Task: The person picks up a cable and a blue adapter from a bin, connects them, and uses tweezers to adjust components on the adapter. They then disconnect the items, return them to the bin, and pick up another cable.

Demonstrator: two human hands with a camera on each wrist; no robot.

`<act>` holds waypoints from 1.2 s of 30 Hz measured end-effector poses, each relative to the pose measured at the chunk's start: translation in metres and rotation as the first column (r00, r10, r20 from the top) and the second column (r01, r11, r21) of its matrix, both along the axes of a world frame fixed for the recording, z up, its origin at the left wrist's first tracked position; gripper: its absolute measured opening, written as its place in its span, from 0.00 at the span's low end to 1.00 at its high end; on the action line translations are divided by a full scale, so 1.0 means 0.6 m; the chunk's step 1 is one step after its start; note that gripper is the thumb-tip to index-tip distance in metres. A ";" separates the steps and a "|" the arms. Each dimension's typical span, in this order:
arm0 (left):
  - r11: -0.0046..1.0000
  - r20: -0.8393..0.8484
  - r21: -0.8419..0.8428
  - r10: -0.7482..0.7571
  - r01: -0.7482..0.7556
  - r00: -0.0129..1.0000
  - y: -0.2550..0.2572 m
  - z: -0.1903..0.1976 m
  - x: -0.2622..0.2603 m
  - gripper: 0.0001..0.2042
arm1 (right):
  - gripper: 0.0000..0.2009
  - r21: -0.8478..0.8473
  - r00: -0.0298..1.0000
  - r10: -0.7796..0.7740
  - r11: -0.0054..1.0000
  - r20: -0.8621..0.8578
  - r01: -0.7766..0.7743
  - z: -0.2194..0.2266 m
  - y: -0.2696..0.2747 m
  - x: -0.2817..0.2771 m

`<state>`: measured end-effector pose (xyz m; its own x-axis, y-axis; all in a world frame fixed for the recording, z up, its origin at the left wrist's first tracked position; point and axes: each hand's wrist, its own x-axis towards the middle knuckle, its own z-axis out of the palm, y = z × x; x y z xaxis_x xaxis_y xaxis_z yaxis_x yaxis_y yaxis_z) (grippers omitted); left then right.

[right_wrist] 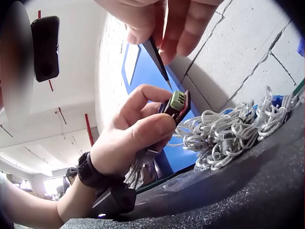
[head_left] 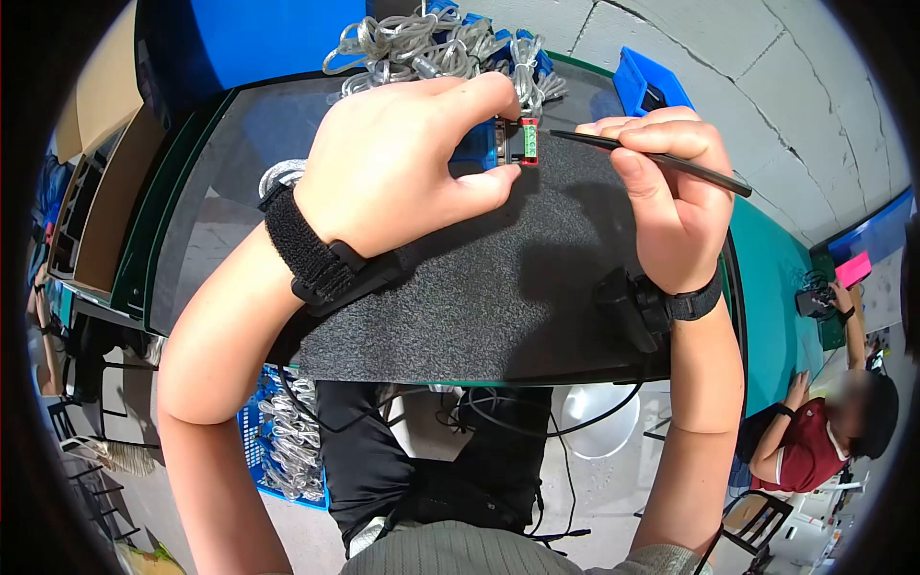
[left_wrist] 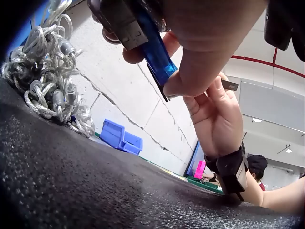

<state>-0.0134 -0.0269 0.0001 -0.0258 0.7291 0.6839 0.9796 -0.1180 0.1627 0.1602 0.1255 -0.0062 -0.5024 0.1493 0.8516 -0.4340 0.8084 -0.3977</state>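
My left hand (head_left: 398, 158) grips a blue adapter (head_left: 476, 146) between thumb and fingers, over the dark mat (head_left: 450, 307). A metal USB plug (left_wrist: 133, 36) shows on it in the left wrist view. At its other end sits a green terminal block (right_wrist: 177, 100) on a red board, facing right. My right hand (head_left: 676, 187) pinches slim black tweezers (head_left: 704, 172) like a pen. Their pointed tip lies close to the terminal block, just right of it in the head view. Most of the adapter's body is hidden behind my left fingers.
Bundles of clear-sheathed cables (head_left: 393, 48) lie along the mat's back edge. A blue bin (head_left: 647, 81) stands at the back right. Below the table, a blue basket (head_left: 254, 446) holds more cables, near a white bucket (head_left: 602, 422). Another person (head_left: 815, 436) is at the right.
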 end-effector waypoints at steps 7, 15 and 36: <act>1.000 -0.004 -0.005 -0.003 0.003 1.000 0.000 0.000 0.000 0.16 | 0.07 -0.063 1.000 0.003 0.998 0.011 -0.002 -0.002 -0.005 -0.001; 0.999 -0.011 -0.032 0.011 -0.012 1.000 -0.003 0.001 0.001 0.16 | 0.07 0.122 0.996 -0.080 0.990 0.038 0.075 0.004 -0.004 0.001; 0.995 -0.040 -0.102 0.017 -0.021 0.999 -0.003 0.000 -0.002 0.16 | 0.07 0.139 0.994 -0.078 0.988 0.075 0.067 0.003 -0.009 -0.002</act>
<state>-0.0148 -0.0289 0.0003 -0.0148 0.7951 0.6063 0.9873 -0.0842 0.1346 0.1588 0.1199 -0.0044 -0.5619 0.0735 0.8239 -0.3432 0.8856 -0.3130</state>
